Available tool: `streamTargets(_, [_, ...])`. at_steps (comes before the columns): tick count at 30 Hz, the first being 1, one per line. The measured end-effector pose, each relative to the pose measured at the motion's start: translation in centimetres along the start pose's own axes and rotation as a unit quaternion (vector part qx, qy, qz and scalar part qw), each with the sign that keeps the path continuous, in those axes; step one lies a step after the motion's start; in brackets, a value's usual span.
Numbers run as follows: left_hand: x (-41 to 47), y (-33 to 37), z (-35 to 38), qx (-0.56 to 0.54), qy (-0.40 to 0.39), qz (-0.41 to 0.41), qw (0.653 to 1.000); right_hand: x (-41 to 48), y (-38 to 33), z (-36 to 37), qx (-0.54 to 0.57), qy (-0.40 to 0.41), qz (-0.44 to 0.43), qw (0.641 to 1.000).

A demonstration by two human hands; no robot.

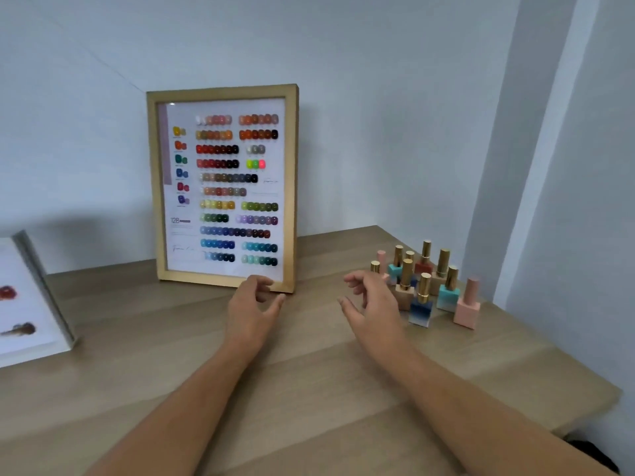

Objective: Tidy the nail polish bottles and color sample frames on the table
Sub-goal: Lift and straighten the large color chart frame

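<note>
A wooden color sample frame (153, 187) stands upright against the wall, filled with rows of colored nail swatches. My left hand (252, 304) hovers just in front of its lower right corner, fingers apart and holding nothing. A cluster of several nail polish bottles (423, 286) with gold caps stands at the right, with a pink bottle (467, 309) at its near right edge. My right hand (372, 302) is open just left of the cluster, close to a beige bottle (405, 286), and touches no bottle.
A second, white-framed sample board (44, 293) leans at the far left edge, partly cut off. The wooden table (309, 389) ends at a corner on the right, next to the wall. A dark object (598, 455) lies below the table's right edge.
</note>
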State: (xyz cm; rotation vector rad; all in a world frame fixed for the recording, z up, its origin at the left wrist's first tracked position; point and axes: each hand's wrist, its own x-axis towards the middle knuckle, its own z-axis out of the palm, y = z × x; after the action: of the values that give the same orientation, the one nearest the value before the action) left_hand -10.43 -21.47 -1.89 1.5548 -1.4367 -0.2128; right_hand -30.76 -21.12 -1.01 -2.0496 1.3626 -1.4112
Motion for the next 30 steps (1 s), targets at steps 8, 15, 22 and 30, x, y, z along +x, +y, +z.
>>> streamTargets(8, [1.8, -8.6, -7.1, 0.046, 0.097, -0.091, 0.99, 3.0, 0.2, 7.3, 0.037, -0.049, 0.05, 0.997])
streamTargets(15, [6.6, -13.8, -8.9, -0.001, 0.142, -0.134, 0.981, 6.5, 0.4, 11.0, 0.087, -0.032, 0.073, 0.993])
streamTargets(22, [11.7, -16.1, -9.0, -0.084, 0.157, -0.164, 0.97, 8.9, 1.1, 13.3, 0.15, -0.021, 0.055, 0.987])
streamTargets(30, [15.1, -17.2, -8.8, -0.122, 0.123, -0.162, 0.971, 10.3, 2.8, 14.4, 0.128, 0.02, 0.054, 0.99])
